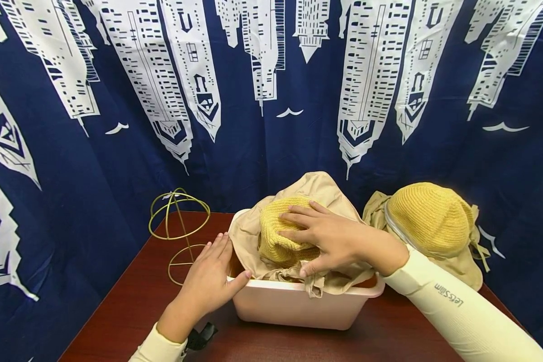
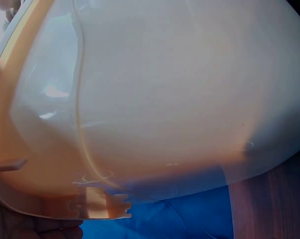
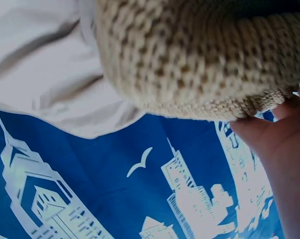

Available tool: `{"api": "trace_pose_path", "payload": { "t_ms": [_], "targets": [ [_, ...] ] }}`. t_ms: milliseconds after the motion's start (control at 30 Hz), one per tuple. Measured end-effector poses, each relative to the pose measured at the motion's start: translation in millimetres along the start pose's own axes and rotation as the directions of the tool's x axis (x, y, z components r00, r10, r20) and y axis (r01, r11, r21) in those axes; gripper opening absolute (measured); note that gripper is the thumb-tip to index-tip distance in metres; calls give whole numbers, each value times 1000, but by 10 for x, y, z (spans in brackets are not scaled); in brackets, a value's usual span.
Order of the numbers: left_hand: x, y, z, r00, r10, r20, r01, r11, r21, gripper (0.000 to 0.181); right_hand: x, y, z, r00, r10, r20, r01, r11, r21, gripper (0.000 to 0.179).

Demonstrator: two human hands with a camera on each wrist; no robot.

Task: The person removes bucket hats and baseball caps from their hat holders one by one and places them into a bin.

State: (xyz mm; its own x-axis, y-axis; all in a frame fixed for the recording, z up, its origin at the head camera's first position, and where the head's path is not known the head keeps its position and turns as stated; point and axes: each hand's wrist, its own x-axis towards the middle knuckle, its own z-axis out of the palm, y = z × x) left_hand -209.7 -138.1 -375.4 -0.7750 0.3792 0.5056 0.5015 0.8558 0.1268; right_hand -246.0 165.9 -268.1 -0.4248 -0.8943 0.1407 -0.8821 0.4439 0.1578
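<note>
A pale pink plastic basin (image 1: 298,301) stands on the table, and a beige cloth hat with a wide brim (image 1: 323,187) and a yellow knit crown (image 1: 271,226) lies in its mouth. My right hand (image 1: 332,236) rests on that crown with fingers spread, the thumb lower down near the bunched beige fabric. In the right wrist view the knit (image 3: 189,64) fills the top, fingertips touching its edge. At the basin's left end, my left hand (image 1: 210,276) lies against the rim, fingers extended and thumb over the near corner. The left wrist view shows mostly the basin's wall (image 2: 164,99).
Right of the basin sits a second yellow knit hat (image 1: 427,216) with a beige brim and ties. A gold wire stand (image 1: 181,236) is at the back left. Something black (image 1: 202,336) lies by my left wrist. A blue skyline-print curtain (image 1: 262,151) hangs behind the reddish-brown table (image 1: 131,296).
</note>
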Motion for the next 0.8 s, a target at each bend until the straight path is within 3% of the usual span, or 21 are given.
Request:
{"api": "trace_pose_path", "payload": {
  "t_ms": [100,267,500,633,800],
  "targets": [
    [5,-10,-2,1000,4,-6,-5,1000,-2,93,-6,7,14,998,34,51,-32,999,-39,88],
    [5,-15,5,1000,10,1,-10,1000,-16,92,49,109,107,997,31,75,-23,995,-100,79],
    [-1,-30,28,1000,24,2,-24,999,-25,89,216,264,313,987,35,155,-28,999,-46,75],
    [1,-36,31,1000,23,3,-23,1000,-22,87,342,244,498,970,23,241,-16,999,-30,72],
    [4,-43,27,1000,18,16,-18,999,-27,86,482,134,699,932,57,359,-47,998,-37,74]
  ]
}}
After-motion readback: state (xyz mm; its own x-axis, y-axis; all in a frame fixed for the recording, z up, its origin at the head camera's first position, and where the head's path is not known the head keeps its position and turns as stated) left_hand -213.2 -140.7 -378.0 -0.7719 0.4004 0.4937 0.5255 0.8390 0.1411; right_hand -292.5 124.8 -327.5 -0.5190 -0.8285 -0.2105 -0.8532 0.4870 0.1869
